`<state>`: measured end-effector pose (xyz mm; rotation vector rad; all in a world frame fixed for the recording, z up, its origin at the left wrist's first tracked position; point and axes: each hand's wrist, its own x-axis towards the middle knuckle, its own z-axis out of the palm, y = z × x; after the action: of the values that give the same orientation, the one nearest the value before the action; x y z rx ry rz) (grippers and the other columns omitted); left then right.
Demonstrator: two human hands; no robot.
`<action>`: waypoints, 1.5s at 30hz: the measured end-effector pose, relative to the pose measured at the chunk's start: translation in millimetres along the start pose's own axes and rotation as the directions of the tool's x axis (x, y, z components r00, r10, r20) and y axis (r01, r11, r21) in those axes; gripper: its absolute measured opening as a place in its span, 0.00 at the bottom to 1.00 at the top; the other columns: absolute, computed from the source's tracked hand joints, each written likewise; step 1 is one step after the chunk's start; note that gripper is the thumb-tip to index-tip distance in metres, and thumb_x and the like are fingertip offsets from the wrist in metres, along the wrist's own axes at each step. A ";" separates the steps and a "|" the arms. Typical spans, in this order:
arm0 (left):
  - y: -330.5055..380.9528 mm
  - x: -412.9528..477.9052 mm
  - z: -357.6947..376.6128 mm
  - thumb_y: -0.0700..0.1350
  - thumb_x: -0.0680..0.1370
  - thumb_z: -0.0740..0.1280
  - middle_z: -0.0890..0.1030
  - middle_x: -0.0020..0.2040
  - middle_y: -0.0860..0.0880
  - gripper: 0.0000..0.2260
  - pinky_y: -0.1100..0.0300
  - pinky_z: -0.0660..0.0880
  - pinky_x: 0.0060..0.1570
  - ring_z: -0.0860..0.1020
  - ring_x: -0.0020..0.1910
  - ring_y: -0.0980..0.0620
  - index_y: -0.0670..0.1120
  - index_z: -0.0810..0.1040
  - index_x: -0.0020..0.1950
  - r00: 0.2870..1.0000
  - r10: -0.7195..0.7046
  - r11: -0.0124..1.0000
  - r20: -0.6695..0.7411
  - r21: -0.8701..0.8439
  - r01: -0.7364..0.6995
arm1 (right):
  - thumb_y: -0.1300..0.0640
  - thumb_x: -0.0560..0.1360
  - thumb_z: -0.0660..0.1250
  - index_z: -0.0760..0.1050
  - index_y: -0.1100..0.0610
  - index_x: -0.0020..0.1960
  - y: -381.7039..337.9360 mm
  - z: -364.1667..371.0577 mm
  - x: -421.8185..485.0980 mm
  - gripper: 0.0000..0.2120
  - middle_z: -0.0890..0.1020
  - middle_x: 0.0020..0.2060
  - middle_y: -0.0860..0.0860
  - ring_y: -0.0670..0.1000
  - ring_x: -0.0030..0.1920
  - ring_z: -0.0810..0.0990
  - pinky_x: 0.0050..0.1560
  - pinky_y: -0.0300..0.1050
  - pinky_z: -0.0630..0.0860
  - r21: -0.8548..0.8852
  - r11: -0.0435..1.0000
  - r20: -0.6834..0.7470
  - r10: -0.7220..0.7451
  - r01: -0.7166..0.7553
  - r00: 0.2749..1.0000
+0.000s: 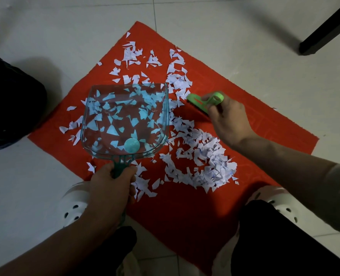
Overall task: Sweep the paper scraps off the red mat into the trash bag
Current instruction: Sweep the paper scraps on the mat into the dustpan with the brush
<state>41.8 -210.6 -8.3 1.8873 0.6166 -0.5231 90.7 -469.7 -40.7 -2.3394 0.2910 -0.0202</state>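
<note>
Left grip [111, 188]: curled fully round the teal handle [119, 166] of a clear dustpan [125, 120], thumb across the top. Beyond that grip, the pan fanning out over the red mat [264, 120], open mouth on the far side. White pieces seen through its tinted floor; inside the pan or beneath it, cannot tell.

Right grip [227, 118]: closed on the looped end of a green hand brush [203, 100], a finger hooked through the loop. Brush head pointing left from the grip, dark bristles down on the mat, just beside the pan's far right corner.

Paper scraps [201, 156]: thickest in a curved heap just nearer than the right grip, in the space between both grips. More strewn past the pan's mouth, a thin scatter left of the pan, a few touching distance from the left grip's knuckles.

Further out: a dark bag [9, 100] well to the left of the left grip, on the tiled floor [45, 26] off the mat's edge. White perforated clogs [75, 204] near each forearm. A black furniture leg [328, 28] far beyond the right grip.
</note>
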 end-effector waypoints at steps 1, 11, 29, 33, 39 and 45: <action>0.8 -0.7 0.0 0.40 0.78 0.66 0.75 0.30 0.45 0.07 0.67 0.70 0.19 0.70 0.19 0.59 0.38 0.75 0.41 1.000 -0.005 1.000 0.004 -0.006 0.005 | 0.60 0.81 0.57 0.75 0.57 0.60 3.3 -2.8 5.1 0.11 0.80 0.45 0.54 0.47 0.33 0.73 0.32 0.39 0.71 -0.026 1.000 -0.038 0.016 -0.017 0.999; 5.3 3.5 0.2 0.41 0.77 0.67 0.74 0.29 0.45 0.07 0.60 0.71 0.24 0.70 0.23 0.52 0.38 0.76 0.42 1.000 -0.020 1.000 0.001 0.006 0.020 | 0.61 0.81 0.58 0.76 0.55 0.57 -13.8 11.2 -0.1 0.10 0.79 0.43 0.50 0.46 0.32 0.75 0.30 0.33 0.73 0.078 0.996 0.161 0.027 -0.040 0.987; 6.5 15.9 -11.1 0.44 0.78 0.67 0.77 0.26 0.46 0.08 0.65 0.71 0.20 0.71 0.20 0.53 0.40 0.78 0.43 0.999 -0.034 0.999 -0.020 0.038 0.035 | 0.60 0.81 0.57 0.76 0.55 0.57 -16.7 24.2 32.4 0.11 0.80 0.45 0.52 0.46 0.34 0.75 0.33 0.37 0.73 -0.009 1.000 0.105 -0.012 0.014 0.994; 10.0 15.7 -11.1 0.43 0.78 0.66 0.77 0.22 0.49 0.06 0.67 0.68 0.17 0.71 0.17 0.57 0.40 0.78 0.44 0.999 -0.047 0.999 -0.015 0.003 0.047 | 0.60 0.80 0.56 0.78 0.55 0.54 -13.5 14.1 43.3 0.12 0.82 0.44 0.57 0.54 0.34 0.76 0.33 0.45 0.74 0.038 0.999 -0.047 0.015 -0.013 0.999; 14.0 16.4 -11.4 0.42 0.78 0.66 0.78 0.23 0.50 0.05 0.69 0.69 0.18 0.72 0.17 0.59 0.42 0.78 0.47 0.999 -0.054 0.998 0.001 -0.015 0.054 | 0.61 0.79 0.57 0.75 0.60 0.62 -4.4 11.1 72.7 0.14 0.80 0.47 0.57 0.55 0.41 0.77 0.42 0.50 0.74 -0.017 0.993 -0.146 0.112 -0.116 0.983; 10.8 23.5 -13.3 0.44 0.78 0.67 0.77 0.25 0.48 0.06 0.67 0.70 0.18 0.71 0.18 0.55 0.42 0.79 0.49 0.998 -0.069 0.998 -0.012 0.005 0.070 | 0.60 0.80 0.57 0.78 0.58 0.57 -12.6 23.0 67.5 0.13 0.81 0.43 0.56 0.48 0.32 0.72 0.32 0.40 0.70 -0.035 0.996 0.008 0.078 -0.077 0.997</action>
<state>67.8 -197.7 -10.1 1.8806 0.6910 -0.5596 161.3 -459.5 -53.0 -2.3600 0.3797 0.0342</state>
